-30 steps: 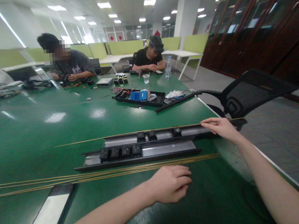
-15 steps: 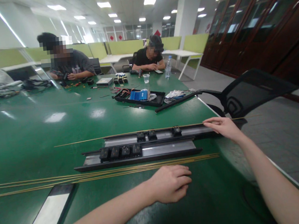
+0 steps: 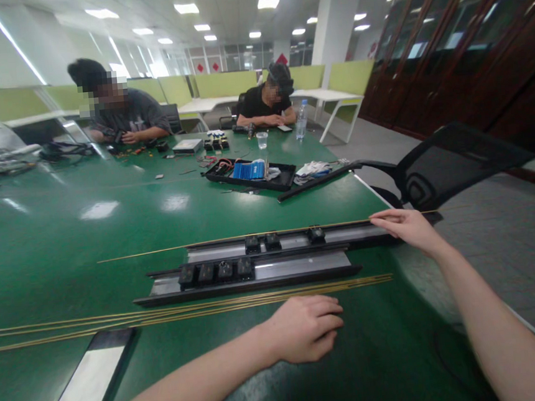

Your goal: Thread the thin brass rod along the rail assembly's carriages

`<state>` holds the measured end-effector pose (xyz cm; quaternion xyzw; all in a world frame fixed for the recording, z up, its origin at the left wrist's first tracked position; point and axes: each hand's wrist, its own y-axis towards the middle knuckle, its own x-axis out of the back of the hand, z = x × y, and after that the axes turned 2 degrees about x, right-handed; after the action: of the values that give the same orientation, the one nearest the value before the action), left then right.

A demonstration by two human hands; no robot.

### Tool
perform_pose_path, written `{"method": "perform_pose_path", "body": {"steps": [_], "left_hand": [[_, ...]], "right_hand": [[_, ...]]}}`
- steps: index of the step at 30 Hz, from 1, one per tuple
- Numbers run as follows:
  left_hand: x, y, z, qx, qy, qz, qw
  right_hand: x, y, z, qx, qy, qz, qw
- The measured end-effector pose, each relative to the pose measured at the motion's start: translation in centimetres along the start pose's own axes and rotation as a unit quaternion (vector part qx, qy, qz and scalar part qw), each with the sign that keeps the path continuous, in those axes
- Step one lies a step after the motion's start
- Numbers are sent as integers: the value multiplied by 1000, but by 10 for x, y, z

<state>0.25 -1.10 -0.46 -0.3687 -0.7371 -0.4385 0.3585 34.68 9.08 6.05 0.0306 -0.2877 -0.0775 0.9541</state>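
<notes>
My right hand pinches a long thin brass-coloured rod near its right part. The rod runs leftward along the far edge of a black-and-silver channel rail, which carries several black blocks, one of them a square block. Nearer to me lies a second such rail, with several black blocks grouped toward its left. My left hand rests palm down on the table, fingers loosely bent and slightly apart, holding nothing. Just beyond it lie several more thin rods.
A black-and-white flat panel lies at the front left of the green table. Farther back are a black tray and white gloves. A mesh chair stands at the right edge. Other people sit across the table.
My right hand has shifted slightly to the right along the rod. The left hand, the rails and the blocks stay as they were.
</notes>
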Motion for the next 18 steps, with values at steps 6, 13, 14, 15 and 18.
{"method": "perform_pose_path", "body": {"steps": [6,13,14,15,18], "left_hand": [[-1,0,1,3,2,-1,1000],[0,0,0,3,7,1,1000],[0,0,0,3,6,2,1000],[0,0,-1,3,4,3,1000],[1,0,-1,4,-2,4,1000]], "right_hand": [[4,2,-6,6,-11,-11,1000],[10,4,-13,0,-21,-20,1000],[10,3,-13,-4,-17,-26,1000],[11,3,-13,-7,-13,-31,999],[12,2,-12,-15,-2,-40,999]]}}
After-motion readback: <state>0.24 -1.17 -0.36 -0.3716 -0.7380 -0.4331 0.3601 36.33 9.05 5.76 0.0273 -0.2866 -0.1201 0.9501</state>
